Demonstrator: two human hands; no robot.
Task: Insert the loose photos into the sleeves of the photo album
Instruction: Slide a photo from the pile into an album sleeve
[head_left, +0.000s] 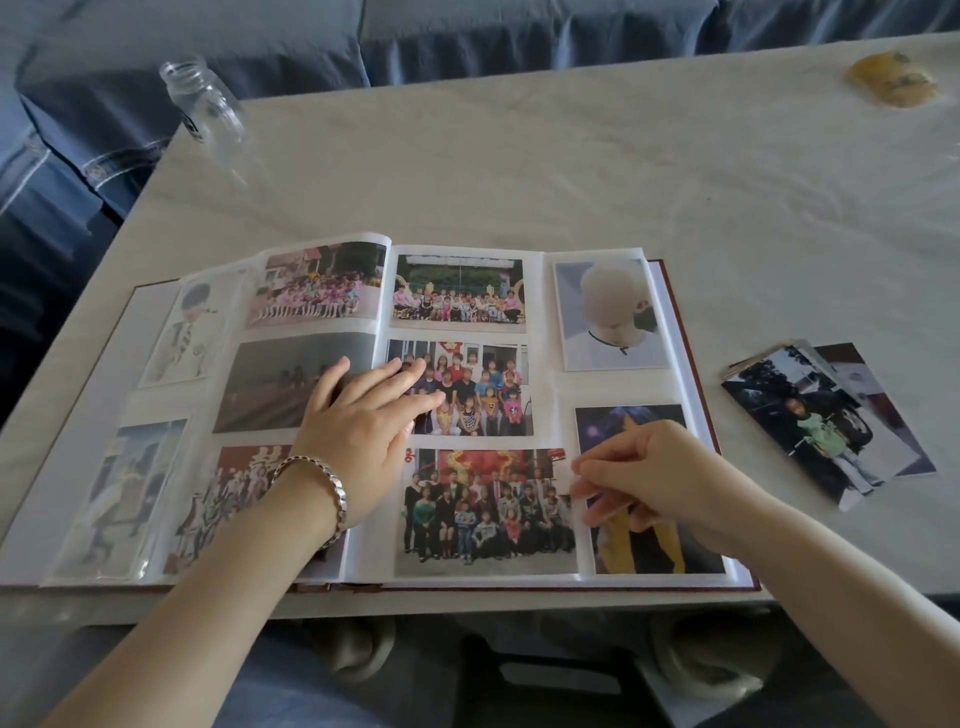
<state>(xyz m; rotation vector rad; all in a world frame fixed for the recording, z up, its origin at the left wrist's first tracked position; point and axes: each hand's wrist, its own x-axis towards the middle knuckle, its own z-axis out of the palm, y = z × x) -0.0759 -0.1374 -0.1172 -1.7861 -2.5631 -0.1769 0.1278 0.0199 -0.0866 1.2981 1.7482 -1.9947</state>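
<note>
Pale desk (571, 171) before a blue sofa (208, 41); open photo album (545, 395) lies at its near edge; left hand (363, 421) rests flat across the fold, fingers straight; right hand (654, 478) pinches a portrait photo (670, 551) on the lower right page; loose photos (826, 421) stacked just right of the album.

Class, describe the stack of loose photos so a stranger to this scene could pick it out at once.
Start at the pale table, where an open album lies near the front edge. Just right of the album, off its pages, sits a fanned stack of photos. Unlike the album's photos, these are in no sleeve and lie askew.
</note>
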